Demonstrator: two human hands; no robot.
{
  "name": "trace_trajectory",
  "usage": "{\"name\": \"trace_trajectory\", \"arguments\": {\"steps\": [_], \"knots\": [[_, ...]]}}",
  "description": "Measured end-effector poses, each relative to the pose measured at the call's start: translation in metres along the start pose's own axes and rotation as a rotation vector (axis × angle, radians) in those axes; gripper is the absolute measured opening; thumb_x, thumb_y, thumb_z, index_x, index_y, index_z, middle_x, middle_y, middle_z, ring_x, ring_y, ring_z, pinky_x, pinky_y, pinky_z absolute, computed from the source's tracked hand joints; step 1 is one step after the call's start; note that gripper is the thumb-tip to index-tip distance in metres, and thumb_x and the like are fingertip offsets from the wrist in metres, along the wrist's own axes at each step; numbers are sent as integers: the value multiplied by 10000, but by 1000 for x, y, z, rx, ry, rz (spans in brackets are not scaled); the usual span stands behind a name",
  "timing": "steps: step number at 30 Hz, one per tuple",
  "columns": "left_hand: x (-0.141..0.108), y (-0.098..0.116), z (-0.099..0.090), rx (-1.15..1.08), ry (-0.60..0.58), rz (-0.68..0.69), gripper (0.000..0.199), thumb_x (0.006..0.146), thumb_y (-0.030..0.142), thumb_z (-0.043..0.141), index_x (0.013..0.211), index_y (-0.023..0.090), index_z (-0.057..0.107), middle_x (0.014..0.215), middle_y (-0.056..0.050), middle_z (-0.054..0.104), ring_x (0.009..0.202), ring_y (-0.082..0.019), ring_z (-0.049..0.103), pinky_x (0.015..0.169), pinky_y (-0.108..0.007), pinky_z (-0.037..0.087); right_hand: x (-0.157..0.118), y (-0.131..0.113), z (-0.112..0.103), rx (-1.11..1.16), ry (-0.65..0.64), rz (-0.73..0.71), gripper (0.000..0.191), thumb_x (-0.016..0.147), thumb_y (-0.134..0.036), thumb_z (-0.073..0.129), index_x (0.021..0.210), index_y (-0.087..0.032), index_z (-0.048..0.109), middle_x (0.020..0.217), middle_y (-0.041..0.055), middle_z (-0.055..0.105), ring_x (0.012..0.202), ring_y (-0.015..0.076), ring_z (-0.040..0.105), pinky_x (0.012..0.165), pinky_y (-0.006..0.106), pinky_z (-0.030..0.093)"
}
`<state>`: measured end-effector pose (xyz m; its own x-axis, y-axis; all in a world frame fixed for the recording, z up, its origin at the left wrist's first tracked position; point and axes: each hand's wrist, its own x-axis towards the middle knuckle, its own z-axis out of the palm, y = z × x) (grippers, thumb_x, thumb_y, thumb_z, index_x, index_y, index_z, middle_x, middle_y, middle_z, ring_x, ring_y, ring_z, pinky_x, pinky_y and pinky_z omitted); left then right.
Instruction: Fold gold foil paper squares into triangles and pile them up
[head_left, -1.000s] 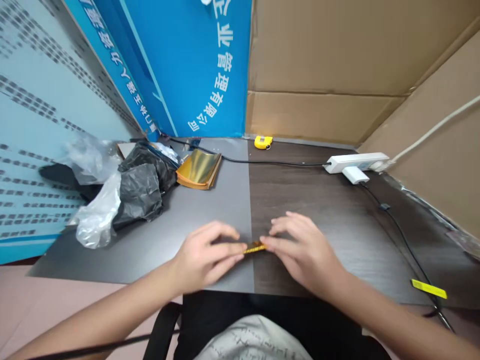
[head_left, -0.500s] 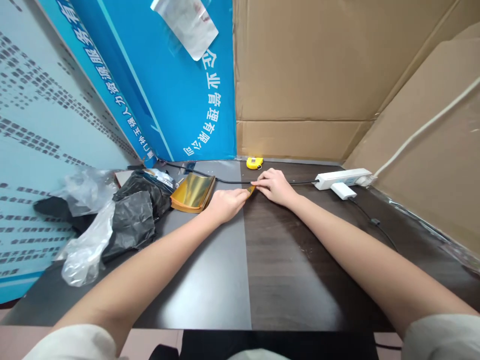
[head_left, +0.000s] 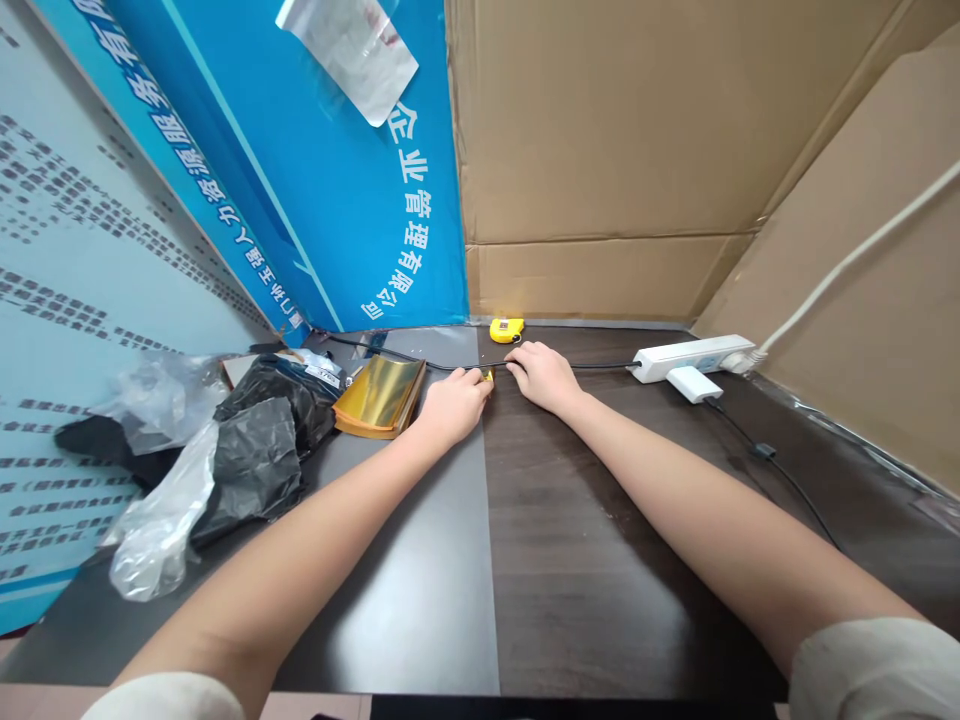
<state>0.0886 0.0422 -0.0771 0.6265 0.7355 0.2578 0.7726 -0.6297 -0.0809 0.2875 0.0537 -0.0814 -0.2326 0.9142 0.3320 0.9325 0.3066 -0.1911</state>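
A short piece of yellow measuring tape [head_left: 489, 375] shows at the fingertips of my left hand [head_left: 454, 405], which pinches it near the back of the desk. My right hand [head_left: 541, 378] rests just beside it, fingers spread on the dark wood top and touching no tape that I can see. A yellow tape measure case [head_left: 506, 330] sits at the back edge, a little beyond both hands. A black cable [head_left: 585, 366] runs under my right fingertips. Most of the tape between the hands is hidden or too thin to see.
Left of my hands lie a stack of gold foil sheets [head_left: 379, 395], black plastic bags [head_left: 259, 450] and a clear plastic bag [head_left: 154, 540]. A white power strip [head_left: 694, 358] with a plug adapter stands back right, against cardboard walls [head_left: 600, 130].
Both hands have moved from the near edge to the back of the desk, close to the tape case. The visible yellow tape between them has shortened.
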Motion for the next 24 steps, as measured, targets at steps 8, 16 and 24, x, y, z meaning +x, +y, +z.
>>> {"name": "trace_trajectory", "arguments": {"steps": [8, 16, 24], "knots": [[7, -5, 10, -3, 35, 38, 340, 1045, 237, 410, 1151, 163, 724, 1174, -96, 727, 982, -217, 591, 937, -364, 491, 0, 0, -1, 10, -19, -57, 291, 1018, -224, 449, 1130, -160, 710, 1116, 144, 707, 1049, 279, 591, 871, 391, 443], [4, -5, 11, -7, 41, 33, 330, 1041, 246, 424, 1123, 185, 738, 1207, -101, 678, 1011, -216, 583, 920, -360, 487, 2, -1, 1, 77, -100, -248, 336, 1006, -203, 477, 1292, -176, 651, 1327, 108, 661, 1232, 255, 551, 1043, 407, 408], [-3, -5, 3, -4, 25, 25, 323, 1037, 269, 447, 1227, 199, 698, 1121, -105, 667, 1028, -236, 585, 885, -366, 487, 2, -1, 3, 95, -128, -252, 341, 1000, -189, 465, 1308, -170, 610, 1347, 121, 647, 1250, 260, 542, 1049, 432, 421]]}}
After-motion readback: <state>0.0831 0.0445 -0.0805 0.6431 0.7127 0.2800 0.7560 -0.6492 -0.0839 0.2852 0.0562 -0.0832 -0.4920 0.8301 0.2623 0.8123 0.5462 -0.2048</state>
